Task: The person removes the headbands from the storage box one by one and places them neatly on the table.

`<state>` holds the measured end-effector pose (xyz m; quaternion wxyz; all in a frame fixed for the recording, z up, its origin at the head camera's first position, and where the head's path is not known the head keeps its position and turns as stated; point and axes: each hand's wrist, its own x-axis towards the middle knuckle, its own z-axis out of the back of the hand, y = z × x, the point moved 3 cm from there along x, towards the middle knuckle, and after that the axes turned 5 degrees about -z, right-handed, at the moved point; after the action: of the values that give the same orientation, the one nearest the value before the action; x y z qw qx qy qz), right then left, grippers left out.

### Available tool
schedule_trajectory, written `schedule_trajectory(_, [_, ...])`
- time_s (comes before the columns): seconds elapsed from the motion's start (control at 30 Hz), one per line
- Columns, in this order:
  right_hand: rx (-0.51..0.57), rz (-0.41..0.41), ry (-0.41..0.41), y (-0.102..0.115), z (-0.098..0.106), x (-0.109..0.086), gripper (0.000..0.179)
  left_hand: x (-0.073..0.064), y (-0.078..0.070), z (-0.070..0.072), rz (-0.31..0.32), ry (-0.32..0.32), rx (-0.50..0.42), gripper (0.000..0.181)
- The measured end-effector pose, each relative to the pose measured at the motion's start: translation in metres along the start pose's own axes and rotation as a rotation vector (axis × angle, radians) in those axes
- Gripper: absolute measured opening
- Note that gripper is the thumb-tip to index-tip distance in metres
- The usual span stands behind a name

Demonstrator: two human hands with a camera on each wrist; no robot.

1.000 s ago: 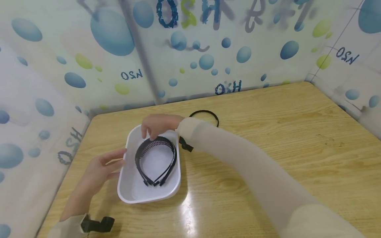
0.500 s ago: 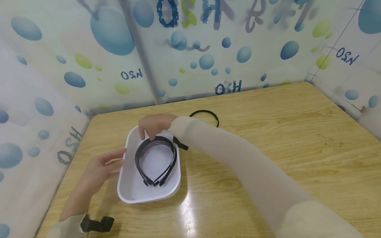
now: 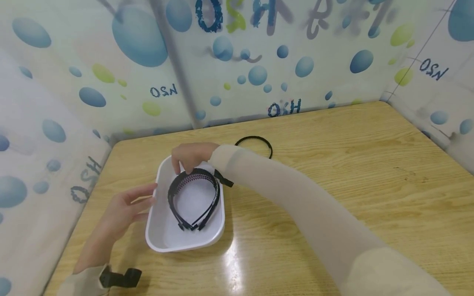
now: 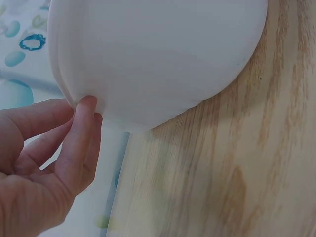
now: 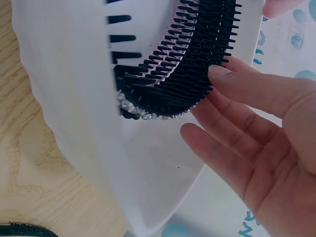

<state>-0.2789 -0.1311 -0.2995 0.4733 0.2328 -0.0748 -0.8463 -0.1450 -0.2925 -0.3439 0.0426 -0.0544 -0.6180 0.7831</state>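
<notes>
A white plastic basin (image 3: 159, 238) stands on the wooden table with several black toothed headbands (image 3: 172, 197) nested inside it. My left hand (image 3: 124, 211) holds the basin's left side; in the left wrist view its fingertips (image 4: 88, 101) pinch at the rim. Reaching over the far end, my right hand (image 3: 190, 155) grips the top of the headbands. The right wrist view shows the thumb (image 5: 219, 71) on the teeth of the black headbands (image 5: 197, 74), with the fingers behind the bands. One band has clear sparkling stones (image 5: 153, 116), and pinkish teeth show on another.
A separate thin black headband (image 3: 255, 137) lies on the table (image 3: 333, 172) beyond my right forearm, partly hidden by it. Walls printed with bubbles (image 3: 255, 76) close in the table's back and sides. Black straps (image 3: 120, 278) sit at my wrists.
My right hand and forearm have shifted slightly left over the basin, still at the top of the headbands. The left hand and the basin stay in place.
</notes>
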Motion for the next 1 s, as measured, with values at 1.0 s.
schedule_trajectory(1.0, [0.076,0.081,-0.134,-0.006,0.020,-0.022,0.034,-0.001,-0.001,-0.002,0.035,-0.012,0.116,0.051])
